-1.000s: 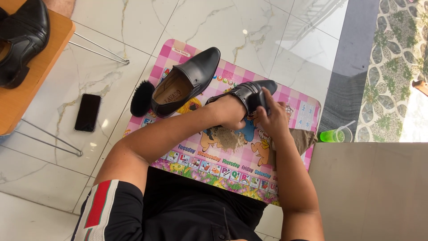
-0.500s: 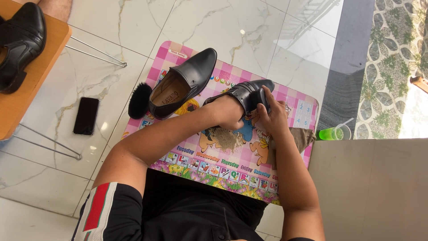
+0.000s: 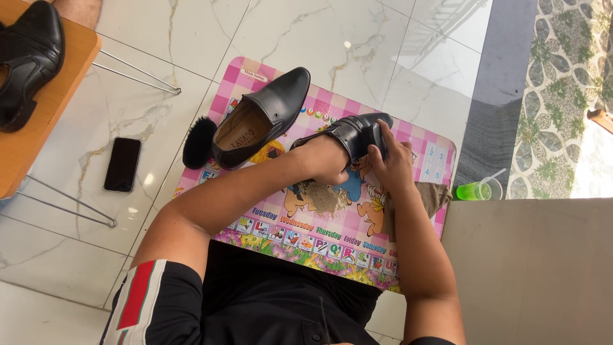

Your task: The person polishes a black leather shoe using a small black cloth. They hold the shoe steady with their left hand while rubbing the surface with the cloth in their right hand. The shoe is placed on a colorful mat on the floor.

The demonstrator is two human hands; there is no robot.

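The black shoe (image 3: 361, 131) sits over the pink mat (image 3: 332, 230) as before, the left hand (image 3: 329, 160) gripping its heel end. The right hand (image 3: 389, 163) has slid a little toward the toe, fingers closed on its side.

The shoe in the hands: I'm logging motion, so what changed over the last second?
Almost nothing: left hand stays inside the black shoe, right hand still pressed on its side. Second shoe, brush, phone and mat unmoved.
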